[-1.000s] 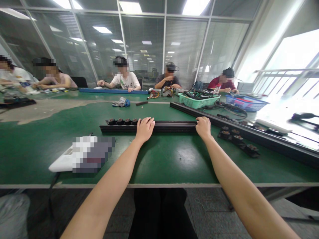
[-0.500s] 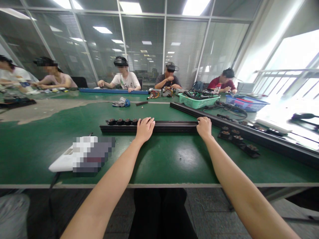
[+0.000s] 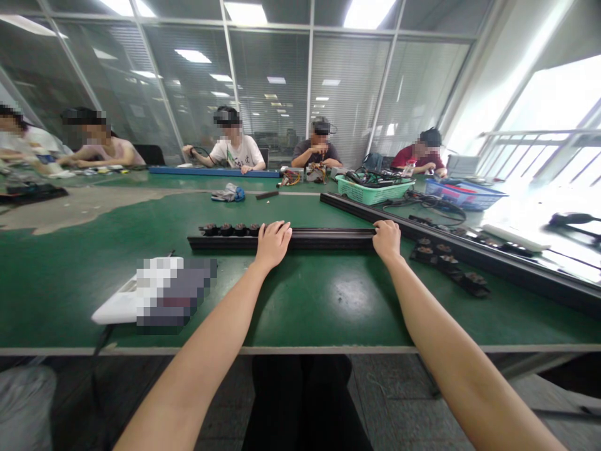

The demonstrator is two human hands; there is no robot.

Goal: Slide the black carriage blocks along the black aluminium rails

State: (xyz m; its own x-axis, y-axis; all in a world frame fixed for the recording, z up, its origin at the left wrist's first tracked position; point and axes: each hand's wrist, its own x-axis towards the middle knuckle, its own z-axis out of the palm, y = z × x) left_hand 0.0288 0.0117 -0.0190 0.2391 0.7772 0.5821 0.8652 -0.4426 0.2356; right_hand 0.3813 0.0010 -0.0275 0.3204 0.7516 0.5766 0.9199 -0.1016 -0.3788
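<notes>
A long black rail (image 3: pixel 331 242) lies crosswise on the green table in front of me. Several round black parts with coppery tops (image 3: pixel 233 230) sit in a row along its left portion. My left hand (image 3: pixel 274 243) is closed over the rail near its middle, right beside the last of these parts, fingers over the far side. At the rail's right end, my right hand (image 3: pixel 388 240) has its fingers curled round the end; the fingertips are partly hidden.
A longer black rail (image 3: pixel 446 244) runs diagonally at right, with loose coppery-topped parts (image 3: pixel 448 262) before it. A green basket (image 3: pixel 373 193) and a blue basket (image 3: pixel 469 197) stand behind. At left lies a white device (image 3: pixel 117 304). Grey gloves (image 3: pixel 228 193) lie farther back; co-workers sit opposite.
My right hand has shifted very slightly to the right at the rail's end. My left hand and the rail look unmoved. Across the table, a co-worker's hand has risen with a dark cable.
</notes>
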